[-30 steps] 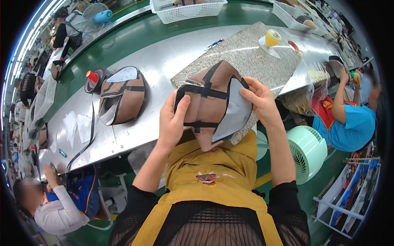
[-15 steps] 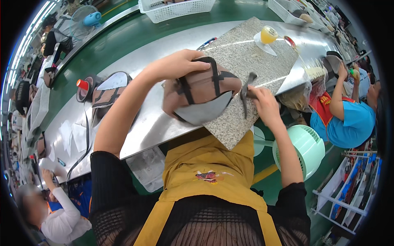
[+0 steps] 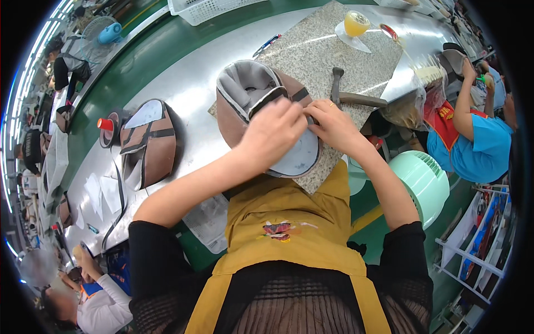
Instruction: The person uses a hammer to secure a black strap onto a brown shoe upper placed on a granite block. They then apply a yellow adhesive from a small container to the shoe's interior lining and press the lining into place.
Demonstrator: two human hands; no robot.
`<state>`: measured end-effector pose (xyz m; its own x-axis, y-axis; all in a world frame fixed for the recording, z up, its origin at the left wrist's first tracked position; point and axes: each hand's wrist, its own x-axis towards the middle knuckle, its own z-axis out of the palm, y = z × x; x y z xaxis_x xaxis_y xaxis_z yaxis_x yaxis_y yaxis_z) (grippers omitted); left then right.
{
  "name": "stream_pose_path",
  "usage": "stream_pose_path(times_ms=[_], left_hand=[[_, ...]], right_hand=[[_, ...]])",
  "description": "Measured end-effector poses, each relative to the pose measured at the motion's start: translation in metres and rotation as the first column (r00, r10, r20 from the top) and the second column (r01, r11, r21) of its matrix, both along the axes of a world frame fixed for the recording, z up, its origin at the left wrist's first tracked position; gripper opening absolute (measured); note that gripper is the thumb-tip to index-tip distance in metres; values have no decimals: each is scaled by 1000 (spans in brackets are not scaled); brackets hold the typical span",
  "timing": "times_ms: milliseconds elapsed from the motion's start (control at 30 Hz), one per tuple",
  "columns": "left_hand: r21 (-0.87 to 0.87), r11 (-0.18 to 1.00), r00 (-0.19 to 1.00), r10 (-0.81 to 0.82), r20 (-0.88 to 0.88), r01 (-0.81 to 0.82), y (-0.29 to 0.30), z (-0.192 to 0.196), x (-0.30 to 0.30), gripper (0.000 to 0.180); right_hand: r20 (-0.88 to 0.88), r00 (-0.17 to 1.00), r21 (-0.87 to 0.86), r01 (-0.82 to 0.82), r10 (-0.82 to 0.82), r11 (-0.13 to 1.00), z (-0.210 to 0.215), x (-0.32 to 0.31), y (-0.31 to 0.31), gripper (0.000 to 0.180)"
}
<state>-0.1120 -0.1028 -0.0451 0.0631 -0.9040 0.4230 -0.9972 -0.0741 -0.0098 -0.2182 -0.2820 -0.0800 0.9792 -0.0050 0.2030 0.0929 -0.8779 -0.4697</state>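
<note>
A brown bag (image 3: pixel 226 119) with black strips, a grey padded lining and an oval light-grey end panel rests on the granite slab (image 3: pixel 311 50), its opening facing up. My left hand (image 3: pixel 276 129) reaches across it, fingers curled and closed at its right side, slightly blurred. Beside those fingertips my right hand (image 3: pixel 337 127) pinches the bag's edge near a black strip. What lies between the left fingertips is too small to make out. The hammer (image 3: pixel 361 99) lies on the slab just beyond my right hand, touched by neither hand.
A second brown bag (image 3: pixel 161 154) and a dark tape roll with a red top (image 3: pixel 105 124) stand left on the metal table. A cup of yellow liquid (image 3: pixel 356 23) and a pen (image 3: pixel 267 45) are farther off. A mint-green fan (image 3: pixel 420 186) stands right, near a co-worker in blue (image 3: pixel 473 147).
My right hand has let go of the hammer, which now lies on the slab, and pinches the bag. The bag has turned, opening upward; my left hand has come down from its top.
</note>
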Motion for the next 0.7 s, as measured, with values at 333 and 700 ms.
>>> stream_pose_path(times_ms=[333,700], left_hand=[[-3,970,940,235,-247,-243,-6,-44,-24,31],[-130,988,962,52,-268,-89,5,-61,-32,19]], right_hand=[[-207,978,134,7,21,991,5,13,-11,18],[-298,954,348,81,29,934,73,-10,-58,23]])
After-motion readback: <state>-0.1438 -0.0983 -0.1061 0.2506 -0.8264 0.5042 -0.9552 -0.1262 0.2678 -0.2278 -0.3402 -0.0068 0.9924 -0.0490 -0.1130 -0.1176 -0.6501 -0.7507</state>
